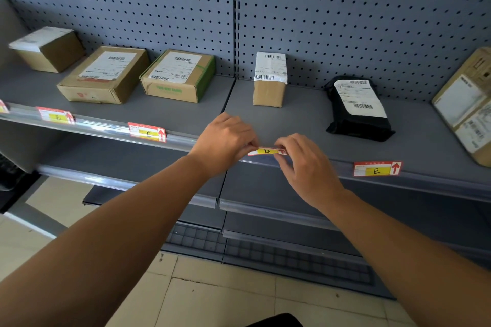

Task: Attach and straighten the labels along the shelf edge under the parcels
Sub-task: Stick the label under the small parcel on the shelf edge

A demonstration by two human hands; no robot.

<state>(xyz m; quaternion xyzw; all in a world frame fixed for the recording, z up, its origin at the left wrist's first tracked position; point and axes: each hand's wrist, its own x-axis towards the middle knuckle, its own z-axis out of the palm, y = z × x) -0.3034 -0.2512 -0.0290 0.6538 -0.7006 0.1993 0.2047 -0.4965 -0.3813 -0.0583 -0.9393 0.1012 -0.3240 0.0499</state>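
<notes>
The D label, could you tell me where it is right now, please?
The D label is at the shelf edge, pinched between the left hand and right hand, below the small upright box.

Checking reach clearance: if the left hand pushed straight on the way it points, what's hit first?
Likely the small upright carton behind label D; left hand aims up-right, depth unclear.

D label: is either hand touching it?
Touching. The head view shows the left hand and right hand each pinching one end of the D label.

Grey pegboard (345,21) bkgd, tiled floor (225,297).
</notes>
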